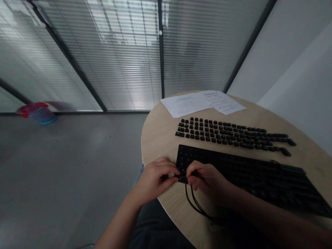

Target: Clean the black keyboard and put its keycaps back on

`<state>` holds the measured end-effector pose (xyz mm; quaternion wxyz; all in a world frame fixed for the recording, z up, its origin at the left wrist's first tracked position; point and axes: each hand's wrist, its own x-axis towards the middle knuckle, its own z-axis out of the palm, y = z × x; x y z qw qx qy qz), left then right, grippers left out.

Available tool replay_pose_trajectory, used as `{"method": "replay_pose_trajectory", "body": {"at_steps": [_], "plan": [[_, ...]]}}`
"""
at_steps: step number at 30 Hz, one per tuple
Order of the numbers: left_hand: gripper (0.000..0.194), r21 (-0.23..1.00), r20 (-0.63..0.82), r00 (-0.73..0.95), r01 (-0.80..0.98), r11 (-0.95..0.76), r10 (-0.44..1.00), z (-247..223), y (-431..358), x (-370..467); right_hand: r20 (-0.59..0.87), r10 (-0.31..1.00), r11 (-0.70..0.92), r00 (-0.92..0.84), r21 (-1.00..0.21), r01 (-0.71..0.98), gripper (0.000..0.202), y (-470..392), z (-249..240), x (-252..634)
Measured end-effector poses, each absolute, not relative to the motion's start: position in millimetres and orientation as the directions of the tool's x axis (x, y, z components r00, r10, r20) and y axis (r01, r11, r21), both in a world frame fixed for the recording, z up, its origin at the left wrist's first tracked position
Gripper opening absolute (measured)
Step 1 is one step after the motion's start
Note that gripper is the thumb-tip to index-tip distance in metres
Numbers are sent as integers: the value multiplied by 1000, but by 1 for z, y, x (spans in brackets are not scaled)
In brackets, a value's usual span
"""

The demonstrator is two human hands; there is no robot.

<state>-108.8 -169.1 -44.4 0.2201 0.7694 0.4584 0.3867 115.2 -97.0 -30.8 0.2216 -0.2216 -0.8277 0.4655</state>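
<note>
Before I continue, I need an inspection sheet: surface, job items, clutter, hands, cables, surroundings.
Surface: light wood-look table, rounded edge.
Job items: black keyboard; loose black keycaps in rows beyond it.
Clutter: printed papers toward the table's far side.
Hands: left hand at the keyboard's near left corner; right hand beside it, seemingly pinching a thin item, too unclear to identify.
Cables: dark looped cable below the right hand; ends not clear.
Surroundings: blinds, pale wall, red and blue basket on the floor.
</note>
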Motion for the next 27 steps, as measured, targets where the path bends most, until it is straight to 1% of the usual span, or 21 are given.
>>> {"method": "replay_pose_trajectory", "body": {"at_steps": [3,7,12,16,19,21,24,25,27], "plan": [[12,688,391,286,541,-484,875,-44,-170,-108,120,587,396,-801,-905,154,16,-98,-32,114],[12,693,389,272,542,-474,880,-44,-170,-108,132,599,373,-790,-919,129,18,-98,-35,112],[10,734,432,202,488,-472,879,-46,-170,-109,121,663,208,-738,-978,26,25,-99,-40,111],[6,730,441,175,501,-465,880,-44,-170,-109,145,649,218,-747,-976,0,24,-99,-39,110],[5,743,423,145,510,-434,895,-38,-170,-111,169,674,232,-719,-973,-11,24,-98,-38,108],[6,749,399,135,523,-407,907,-33,-169,-117,172,717,227,-675,-974,-6,26,-97,-40,108],[9,764,358,81,548,-342,930,-23,-159,-133,119,785,137,-608,-990,-17,31,-95,-43,106],[11,763,349,54,564,-317,936,-21,-152,-138,96,792,102,-603,-995,-24,32,-95,-44,106],[14,722,342,5,639,-266,940,-17,-133,-145,69,780,62,-622,-998,-32,34,-95,-44,105]]}}
